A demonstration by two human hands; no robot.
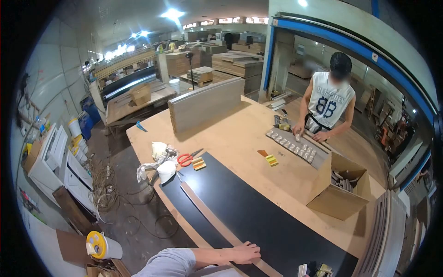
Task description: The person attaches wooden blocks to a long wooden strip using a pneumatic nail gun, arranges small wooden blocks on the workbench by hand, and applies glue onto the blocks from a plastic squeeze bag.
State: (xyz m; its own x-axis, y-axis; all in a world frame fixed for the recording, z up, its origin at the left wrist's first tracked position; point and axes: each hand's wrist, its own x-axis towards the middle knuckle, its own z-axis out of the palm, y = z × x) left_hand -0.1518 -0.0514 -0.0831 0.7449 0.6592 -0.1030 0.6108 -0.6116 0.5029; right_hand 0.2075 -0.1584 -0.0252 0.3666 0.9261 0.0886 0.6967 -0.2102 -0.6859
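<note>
My left hand (247,253) lies over a long brown strip (207,213), its fingers bent down around the strip's edges near the front. The strip runs lengthwise along a large black panel (258,207) on the workbench. My right hand is not in view. At the bottom edge, right of my left hand, a dark object with a yellowish part (325,270) is cut off by the frame; its kind cannot be made out. Farther up the panel lie red-handled scissors (187,159), a yellow block (199,163) and a white cup-like container (166,171).
Across the workbench (240,138), another person (328,99) handles a grey board (295,144) bearing rows of pale wavy shapes. A cardboard box (339,189) with small pieces stands at right. A thick grey panel (207,106) stands upright at the back. A hose (154,224) lies on the floor.
</note>
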